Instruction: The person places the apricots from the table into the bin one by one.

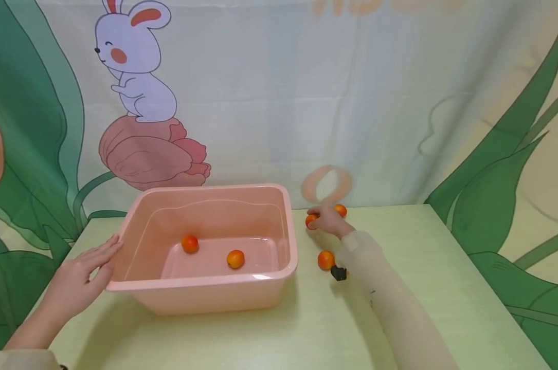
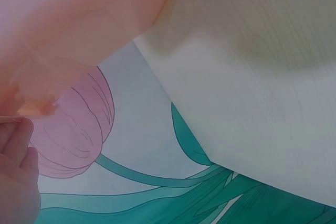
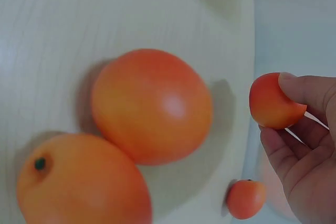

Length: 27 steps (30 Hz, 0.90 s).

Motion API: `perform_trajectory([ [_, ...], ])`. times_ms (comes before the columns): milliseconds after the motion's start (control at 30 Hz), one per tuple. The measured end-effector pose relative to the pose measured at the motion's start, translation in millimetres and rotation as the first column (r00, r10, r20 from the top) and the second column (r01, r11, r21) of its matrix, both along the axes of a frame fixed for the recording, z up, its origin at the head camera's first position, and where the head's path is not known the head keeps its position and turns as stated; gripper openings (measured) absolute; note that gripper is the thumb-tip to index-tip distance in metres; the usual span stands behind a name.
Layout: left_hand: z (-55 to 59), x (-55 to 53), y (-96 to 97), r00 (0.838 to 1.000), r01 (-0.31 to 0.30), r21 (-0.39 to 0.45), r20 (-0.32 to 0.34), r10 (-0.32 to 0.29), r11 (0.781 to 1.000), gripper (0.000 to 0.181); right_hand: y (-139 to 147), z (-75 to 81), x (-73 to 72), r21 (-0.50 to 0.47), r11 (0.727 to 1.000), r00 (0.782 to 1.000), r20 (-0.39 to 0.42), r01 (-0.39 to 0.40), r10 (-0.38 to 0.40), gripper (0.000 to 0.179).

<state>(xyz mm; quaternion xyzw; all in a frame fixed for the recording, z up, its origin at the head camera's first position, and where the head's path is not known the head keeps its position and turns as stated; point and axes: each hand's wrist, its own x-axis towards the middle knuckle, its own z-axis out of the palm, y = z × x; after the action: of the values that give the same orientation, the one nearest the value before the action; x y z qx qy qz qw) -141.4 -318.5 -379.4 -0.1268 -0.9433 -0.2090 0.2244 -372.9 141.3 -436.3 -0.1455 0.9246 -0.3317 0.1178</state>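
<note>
My right hand [image 1: 329, 221] pinches an orange-red round fruit [image 3: 268, 103] between thumb and fingers, near the back edge of the table. Just behind that hand sits another fruit [image 1: 341, 210]. Two more, a rounded fruit [image 3: 152, 106] and a fruit with a green stem nub [image 3: 84, 182], lie side by side close under the right wrist camera. On the left, my left hand [image 1: 82, 277] rests with extended fingers against the rim of a pink plastic basin [image 1: 204, 282]. Inside the basin lie a redder fruit [image 1: 190, 244] and a more orange fruit [image 1: 235, 259], apart from each other.
The pale wooden table [image 1: 241, 339] ends at the back against a hanging cloth [image 1: 269, 103] printed with a rabbit, flowers and leaves. A small black block [image 1: 338, 273] shows at the right sleeve [image 1: 380, 288], beside a fruit on the table.
</note>
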Motion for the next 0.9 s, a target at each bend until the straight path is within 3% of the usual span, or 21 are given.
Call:
perform_trajectory([
  [400,2.6,-1.7,2.2,1.000,-0.008,-0.001,0.005,0.008,1.000,0.039,-3,23.7,0.0,0.008,0.998,0.998,0.004,-0.070,0.070,0.043],
  [900,-0.2,-4.7,0.6,0.999,-0.019,0.007,0.037,0.018,1.000,0.039,1,81.1,14.7,-0.033,0.986,0.986,-0.041,-0.165,0.163,0.036],
])
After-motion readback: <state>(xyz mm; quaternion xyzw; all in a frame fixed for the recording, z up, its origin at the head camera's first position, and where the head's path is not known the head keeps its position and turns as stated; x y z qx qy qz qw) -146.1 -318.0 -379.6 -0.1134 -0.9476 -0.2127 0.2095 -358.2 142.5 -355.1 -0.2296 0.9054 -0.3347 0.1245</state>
